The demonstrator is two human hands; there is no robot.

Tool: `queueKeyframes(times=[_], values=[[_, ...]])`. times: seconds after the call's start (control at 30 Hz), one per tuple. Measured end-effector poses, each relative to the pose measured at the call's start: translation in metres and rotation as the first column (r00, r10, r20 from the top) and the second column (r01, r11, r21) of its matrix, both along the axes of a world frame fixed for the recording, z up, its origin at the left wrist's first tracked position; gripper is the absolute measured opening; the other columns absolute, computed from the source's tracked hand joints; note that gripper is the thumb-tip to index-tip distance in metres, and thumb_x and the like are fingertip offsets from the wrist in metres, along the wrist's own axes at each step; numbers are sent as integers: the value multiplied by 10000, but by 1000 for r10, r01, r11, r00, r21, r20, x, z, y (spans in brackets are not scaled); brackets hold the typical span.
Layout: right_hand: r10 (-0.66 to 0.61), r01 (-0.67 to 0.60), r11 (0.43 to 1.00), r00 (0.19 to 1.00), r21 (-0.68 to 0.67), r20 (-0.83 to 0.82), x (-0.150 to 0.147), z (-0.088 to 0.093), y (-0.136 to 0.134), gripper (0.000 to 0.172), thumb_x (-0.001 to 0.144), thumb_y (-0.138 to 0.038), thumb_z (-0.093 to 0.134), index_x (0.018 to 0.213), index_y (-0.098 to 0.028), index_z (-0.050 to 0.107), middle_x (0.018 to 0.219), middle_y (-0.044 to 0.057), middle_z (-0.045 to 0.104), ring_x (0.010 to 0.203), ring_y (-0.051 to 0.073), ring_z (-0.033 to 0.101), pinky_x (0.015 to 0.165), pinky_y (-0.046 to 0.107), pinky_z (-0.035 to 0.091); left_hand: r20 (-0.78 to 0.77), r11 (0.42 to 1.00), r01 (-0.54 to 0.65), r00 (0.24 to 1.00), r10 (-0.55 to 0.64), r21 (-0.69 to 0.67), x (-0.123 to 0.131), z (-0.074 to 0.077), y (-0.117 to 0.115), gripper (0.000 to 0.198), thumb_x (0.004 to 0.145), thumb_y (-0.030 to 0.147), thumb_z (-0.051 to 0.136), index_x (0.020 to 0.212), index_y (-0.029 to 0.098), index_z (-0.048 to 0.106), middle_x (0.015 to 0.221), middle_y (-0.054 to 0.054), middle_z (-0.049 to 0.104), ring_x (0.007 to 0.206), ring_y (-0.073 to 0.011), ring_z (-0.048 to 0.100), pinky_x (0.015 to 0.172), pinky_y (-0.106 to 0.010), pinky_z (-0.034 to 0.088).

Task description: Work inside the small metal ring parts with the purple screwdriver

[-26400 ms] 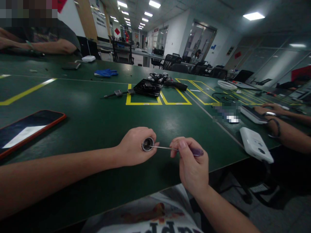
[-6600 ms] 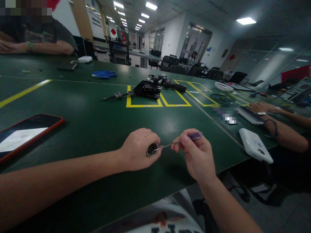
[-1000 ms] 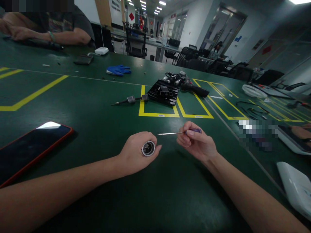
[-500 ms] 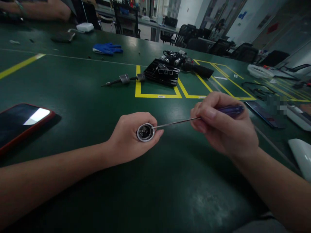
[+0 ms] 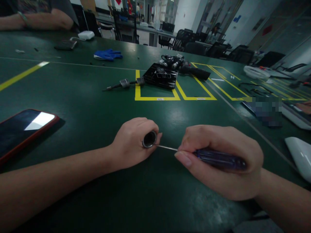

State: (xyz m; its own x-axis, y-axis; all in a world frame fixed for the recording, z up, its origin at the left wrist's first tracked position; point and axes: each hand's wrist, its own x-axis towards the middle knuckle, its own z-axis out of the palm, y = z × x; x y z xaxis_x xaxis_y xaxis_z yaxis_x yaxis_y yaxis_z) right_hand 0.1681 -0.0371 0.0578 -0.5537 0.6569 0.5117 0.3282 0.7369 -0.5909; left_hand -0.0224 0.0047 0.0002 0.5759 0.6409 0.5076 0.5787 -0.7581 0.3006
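Observation:
My left hand (image 5: 132, 142) rests on the green table (image 5: 97, 110) and is closed round a small metal cylinder (image 5: 149, 139) whose open round end faces right. My right hand (image 5: 220, 161) is wrapped round the purple handle of a thin screwdriver (image 5: 218, 159). Its slim steel shaft runs left and its tip meets the cylinder's open end.
A red-cased phone (image 5: 23, 129) lies at the left. Farther back are a shaft tool (image 5: 121, 84), a black tray of parts (image 5: 160, 76), a blue glove (image 5: 107, 55) and yellow floor-tape boxes. A white device (image 5: 300, 155) sits right. Another person's arm (image 5: 36, 21) rests far left.
My right hand has dropped lower and nearer to me, and the screwdriver shaft now lies flatter with its tip at the cylinder's rim. The cylinder has tipped so its open end faces more sideways.

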Motion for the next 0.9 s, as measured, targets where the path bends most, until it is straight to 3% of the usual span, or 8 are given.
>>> queueKeyframes(times=[0.4,0.6,0.9], values=[[6,-8,1000,997,22,82,-2,-2,-2,101,764,-118,590,713,-161,514,629,-40,573,536,38,513,493,175,394,3,998,33,999,-33,58,0,-1,0,143,791,203,463,653,167,465,595,-2,517,527,-121,443,513,-256,321],[-80,73,995,990,63,119,-3,-2,-5,93,775,-129,573,719,-181,519,608,-45,571,520,52,516,479,194,394,-37,1000,-3,999,4,10,1,0,-1,158,809,225,461,661,173,462,583,11,498,529,-115,442,518,-248,322],[-89,80,995,985,66,148,-1,-1,-4,71,785,-141,555,741,-185,521,615,-32,587,531,70,525,500,204,416,-50,999,-14,999,12,-29,1,0,-1,152,800,238,457,666,167,472,599,5,511,552,-119,453,528,-248,333]])
